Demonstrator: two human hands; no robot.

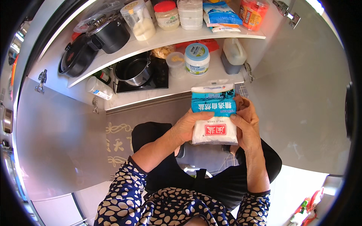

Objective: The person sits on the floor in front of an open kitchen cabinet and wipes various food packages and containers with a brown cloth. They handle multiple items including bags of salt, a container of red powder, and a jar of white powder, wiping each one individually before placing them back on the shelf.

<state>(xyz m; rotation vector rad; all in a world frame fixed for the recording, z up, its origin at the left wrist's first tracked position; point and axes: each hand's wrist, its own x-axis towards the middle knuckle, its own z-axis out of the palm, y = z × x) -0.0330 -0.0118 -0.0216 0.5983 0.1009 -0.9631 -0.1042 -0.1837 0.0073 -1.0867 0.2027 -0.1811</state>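
Observation:
A flat plastic bag of salt, white with a blue band, is held up in front of the open cupboard. Its print faces me upside down. My left hand grips the bag's left side, thumb across the front and the other fingers hidden behind. On the right side, my right hand holds it the same way, thumb on the front near the blue band. A darker brown patch shows by the right fingers; I cannot make out what it is.
Cupboard shelves hold a black pot, a steel pan, a blue-lidded tub, a red-lidded jar and a jug. Opened doors flank me, left and right. A patterned mat lies below.

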